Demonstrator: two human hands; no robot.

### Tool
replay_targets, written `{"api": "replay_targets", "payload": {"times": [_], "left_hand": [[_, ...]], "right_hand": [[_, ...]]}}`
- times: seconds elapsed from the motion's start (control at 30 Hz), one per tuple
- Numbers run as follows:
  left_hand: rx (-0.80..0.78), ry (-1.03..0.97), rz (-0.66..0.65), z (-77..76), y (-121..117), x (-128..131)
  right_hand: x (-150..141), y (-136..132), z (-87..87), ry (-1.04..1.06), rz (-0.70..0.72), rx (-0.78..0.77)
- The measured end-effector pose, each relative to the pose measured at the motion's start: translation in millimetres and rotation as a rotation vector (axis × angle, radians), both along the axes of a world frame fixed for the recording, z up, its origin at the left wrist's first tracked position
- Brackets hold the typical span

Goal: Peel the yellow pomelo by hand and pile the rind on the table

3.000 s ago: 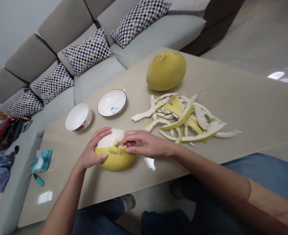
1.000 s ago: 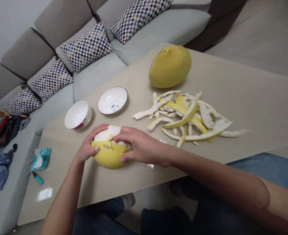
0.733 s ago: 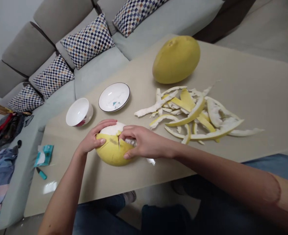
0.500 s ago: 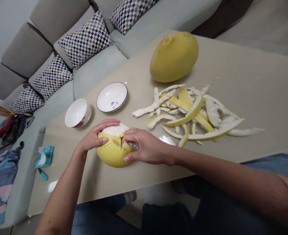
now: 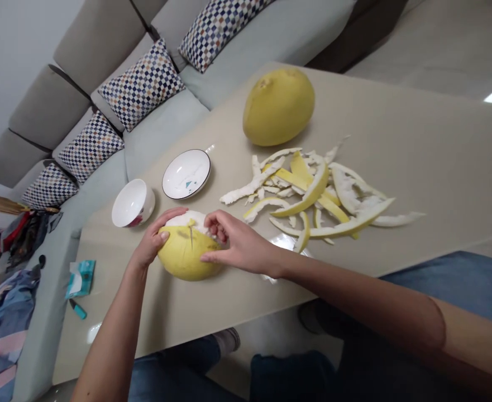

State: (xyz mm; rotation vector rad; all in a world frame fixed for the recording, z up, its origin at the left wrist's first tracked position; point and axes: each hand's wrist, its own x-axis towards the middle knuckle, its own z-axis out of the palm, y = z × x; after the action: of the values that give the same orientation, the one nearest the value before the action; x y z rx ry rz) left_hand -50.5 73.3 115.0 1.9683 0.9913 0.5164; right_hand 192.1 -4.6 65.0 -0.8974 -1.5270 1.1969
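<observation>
A partly peeled pomelo (image 5: 187, 259) rests on the table near its front edge, yellow rind below and white pith bare on top, with slits in the rind. My left hand (image 5: 152, 240) is wrapped round its left side, thumb on the rind and fingers over the far side. At the pomelo's right side is my right hand (image 5: 239, 243). Its thumb lies against the rind and its fingers are bent by the pith, with a gap between thumb and fingers and nothing visible in it.
Behind lies a whole pomelo (image 5: 278, 109), with a heap of peel strips (image 5: 313, 195) in front of it. A white bowl (image 5: 133, 204) and a plate (image 5: 186, 174) stand left of the heap. A tissue pack (image 5: 81, 278) and a teal-and-black pen-like object (image 5: 78, 310) lie at far left.
My right hand has loosened from a lifted rind flap, which now lies flatter against the pomelo. My left hand still holds the fruit. The view has shifted slightly.
</observation>
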Motion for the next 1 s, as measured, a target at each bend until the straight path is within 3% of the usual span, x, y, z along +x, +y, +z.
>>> {"api": "replay_targets", "payload": {"times": [0.2, 0.33, 0.43, 0.53, 0.7, 0.83, 1.0], "left_hand": [[0.142, 0.000, -0.036, 6.0, -8.0, -12.3], [0.291, 0.105, -0.023, 26.1, -24.7, -8.1], [0.306, 0.326, -0.154, 34.5, -39.1, 1.5], [0.397, 0.478, -0.076, 31.9, -42.5, 1.7], [0.394, 0.470, 0.043, 22.8, -30.4, -16.1], [0.440, 0.425, 0.085, 16.6, -29.1, -17.2], [0.508, 0.397, 0.120, 11.8, -35.1, -10.8]], "right_hand": [[-5.3, -6.9, 5.6, -0.076, 0.079, 0.110], [-21.1, -3.5, 9.3, -0.100, 0.051, 0.062], [-33.5, 8.9, 5.2, -0.140, 0.071, -0.046], [-44.0, 24.3, -4.5, -0.073, 0.174, -0.133], [-56.1, 39.3, -14.8, 0.126, 0.253, -0.151], [-57.0, 43.3, -15.0, 0.102, 0.239, -0.212], [-50.0, 50.8, -11.0, -0.025, 0.286, -0.170]]}}
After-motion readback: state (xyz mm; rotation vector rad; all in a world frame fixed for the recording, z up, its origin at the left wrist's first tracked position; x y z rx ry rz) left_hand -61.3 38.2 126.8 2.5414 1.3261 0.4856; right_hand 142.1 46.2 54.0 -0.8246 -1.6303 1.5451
